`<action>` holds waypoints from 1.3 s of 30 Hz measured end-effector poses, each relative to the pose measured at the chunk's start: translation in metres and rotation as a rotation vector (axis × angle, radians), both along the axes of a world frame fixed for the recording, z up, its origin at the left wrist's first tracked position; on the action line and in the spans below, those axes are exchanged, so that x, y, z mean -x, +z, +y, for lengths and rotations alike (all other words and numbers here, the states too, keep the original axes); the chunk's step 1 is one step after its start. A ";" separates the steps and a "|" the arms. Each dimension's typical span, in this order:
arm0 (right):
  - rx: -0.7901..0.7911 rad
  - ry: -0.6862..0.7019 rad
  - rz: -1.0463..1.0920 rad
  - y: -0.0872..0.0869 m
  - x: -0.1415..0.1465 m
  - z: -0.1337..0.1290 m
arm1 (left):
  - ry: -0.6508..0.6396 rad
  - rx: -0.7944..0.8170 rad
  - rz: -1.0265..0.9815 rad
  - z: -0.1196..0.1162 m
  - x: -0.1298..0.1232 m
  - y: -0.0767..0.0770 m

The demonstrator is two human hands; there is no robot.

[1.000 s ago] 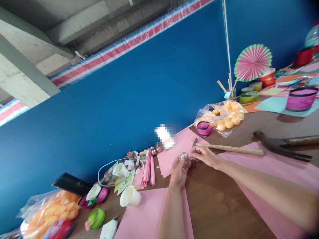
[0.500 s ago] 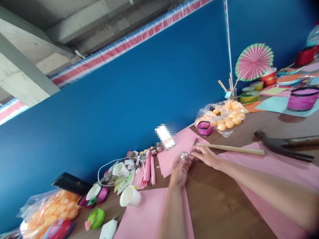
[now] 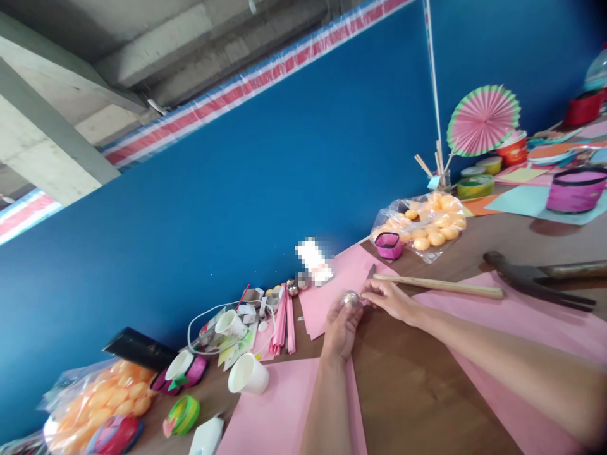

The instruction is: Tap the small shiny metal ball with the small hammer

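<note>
My left hand [image 3: 340, 332] is closed around a shiny silver ball [image 3: 350, 299], which shows above its fingertips. Just right of the ball is my right hand [image 3: 386, 299], thumb and fingers pinched close to its side. Whatever sits in that pinch is too small to make out. Behind the right hand lies a long wooden handle [image 3: 446, 286] with a dark pointed blade [image 3: 371, 272] at its left end. Pink paper [image 3: 318, 309] lies under the blade and beyond the left hand.
To the right lies a claw hammer [image 3: 516, 275] near more pink paper [image 3: 559, 335]. Bagged orange balls [image 3: 436, 237] sit behind a small magenta basket [image 3: 388, 246]. Leftward are a white cup [image 3: 248, 374], pink strips [image 3: 281, 322] and a white cable [image 3: 190, 328]. A blue partition [image 3: 237, 189] rises behind.
Both hands stay almost in place at the silver ball, with only a very slight shift of the right fingers. The whole view has moved a little.
</note>
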State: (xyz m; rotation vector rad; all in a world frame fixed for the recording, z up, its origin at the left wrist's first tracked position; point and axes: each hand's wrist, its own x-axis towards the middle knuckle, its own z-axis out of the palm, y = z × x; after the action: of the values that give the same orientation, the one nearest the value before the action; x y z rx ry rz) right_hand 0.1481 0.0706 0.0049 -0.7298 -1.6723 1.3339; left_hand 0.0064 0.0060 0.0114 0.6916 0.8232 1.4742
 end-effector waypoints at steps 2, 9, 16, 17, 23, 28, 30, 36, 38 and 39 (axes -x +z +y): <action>-0.024 -0.002 -0.008 0.001 0.000 -0.001 | 0.013 0.014 0.002 0.000 0.000 0.000; -0.021 0.026 -0.026 0.007 -0.002 -0.004 | 0.036 0.034 0.014 0.001 -0.002 0.000; -0.023 0.059 -0.018 0.000 -0.001 -0.001 | 0.008 -0.004 0.034 0.000 0.000 -0.002; -0.023 0.058 -0.016 -0.001 -0.001 -0.001 | 0.001 -0.007 0.029 0.000 0.000 -0.002; -0.024 0.058 -0.012 -0.001 -0.001 -0.001 | -0.026 -0.021 0.036 -0.001 0.000 0.001; -0.025 0.058 -0.021 0.000 -0.001 -0.001 | -0.029 -0.031 0.015 -0.001 0.000 0.000; -0.037 0.057 -0.031 0.000 -0.001 -0.001 | -0.027 -0.030 -0.001 -0.001 0.000 0.000; -0.024 0.061 -0.041 0.000 -0.001 -0.001 | 0.005 -0.007 0.005 0.000 0.000 -0.002; -0.026 0.057 -0.042 0.000 -0.001 -0.001 | 0.006 0.005 0.021 0.000 0.000 -0.001; -0.026 0.056 -0.041 0.000 -0.001 -0.001 | 0.003 0.007 0.026 0.000 0.000 -0.001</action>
State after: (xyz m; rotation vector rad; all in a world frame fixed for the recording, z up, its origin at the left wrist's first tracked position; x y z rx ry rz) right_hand 0.1491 0.0692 0.0054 -0.7037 -1.7509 1.3422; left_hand 0.0066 0.0059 0.0101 0.7056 0.8491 1.4671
